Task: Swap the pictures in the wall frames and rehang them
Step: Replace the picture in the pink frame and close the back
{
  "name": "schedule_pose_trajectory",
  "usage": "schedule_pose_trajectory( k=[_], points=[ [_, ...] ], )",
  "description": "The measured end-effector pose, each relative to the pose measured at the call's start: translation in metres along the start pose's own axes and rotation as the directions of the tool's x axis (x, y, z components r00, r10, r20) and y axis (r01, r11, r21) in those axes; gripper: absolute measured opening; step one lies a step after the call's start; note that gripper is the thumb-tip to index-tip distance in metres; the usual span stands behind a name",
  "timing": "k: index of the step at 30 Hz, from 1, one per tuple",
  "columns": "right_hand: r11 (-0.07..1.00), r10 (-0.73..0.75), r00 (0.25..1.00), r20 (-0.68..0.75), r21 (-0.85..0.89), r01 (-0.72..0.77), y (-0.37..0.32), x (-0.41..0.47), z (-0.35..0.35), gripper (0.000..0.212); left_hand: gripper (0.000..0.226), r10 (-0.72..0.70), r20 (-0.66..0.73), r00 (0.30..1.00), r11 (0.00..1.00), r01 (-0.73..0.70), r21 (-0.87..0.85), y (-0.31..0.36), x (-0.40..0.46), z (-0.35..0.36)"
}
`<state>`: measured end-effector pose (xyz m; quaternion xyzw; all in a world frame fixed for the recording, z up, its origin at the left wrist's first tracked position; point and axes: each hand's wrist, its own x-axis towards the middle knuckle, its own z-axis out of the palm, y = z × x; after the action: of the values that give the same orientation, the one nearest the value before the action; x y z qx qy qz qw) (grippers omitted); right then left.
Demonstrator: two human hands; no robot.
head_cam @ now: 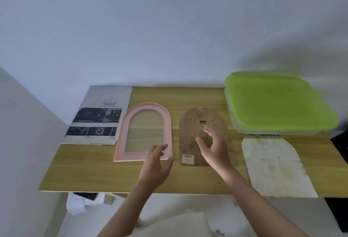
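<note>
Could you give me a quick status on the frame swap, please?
Left hand open at pink arched frame, empty. Right hand open over brown backing board. Arched picture sheet lies right. Nothing in the way.

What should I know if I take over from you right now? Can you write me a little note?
Left hand: open, holding nothing, over the bottom right corner of the pink arched frame.
Right hand: open, empty, over the brown backing board.
Frame lies flat on the wooden table, taken apart, no picture inside. Backing board lies beside it, to its right. An arch-shaped paper sheet lies further right; a brochure at left.
Done: frame down and opened.
Left: put in a picture, refit the board, rehang.
</note>
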<state>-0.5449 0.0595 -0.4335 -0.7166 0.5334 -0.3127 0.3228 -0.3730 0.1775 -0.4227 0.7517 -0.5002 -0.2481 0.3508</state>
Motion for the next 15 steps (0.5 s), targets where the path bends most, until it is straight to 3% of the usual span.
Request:
schedule_pose_trajectory(
  k=[5, 10, 15],
  points=[
    [0.995, -0.097, 0.989, 0.115, -0.007, 0.099, -0.089, 0.02, 0.107, 0.048, 0.044, -0.117, -0.094, 0.989, 0.991, 0.122, 0.059, -0.085, 0.032, -0.113],
    [0.998, -0.053, 0.986, 0.16, -0.009, 0.055, -0.147, 0.039, 0.187, 0.05, 0.044, -0.186, -0.153, 0.971, 0.97, 0.206, 0.127, -0.144, 0.052, -0.19],
    [0.97, -0.096, 0.951, 0.295, -0.185, 0.155, -0.18, 0.067, 0.24, 0.054, 0.047, -0.273, -0.202, 0.941, 0.947, 0.299, 0.116, -0.183, 0.072, -0.231]
  ],
)
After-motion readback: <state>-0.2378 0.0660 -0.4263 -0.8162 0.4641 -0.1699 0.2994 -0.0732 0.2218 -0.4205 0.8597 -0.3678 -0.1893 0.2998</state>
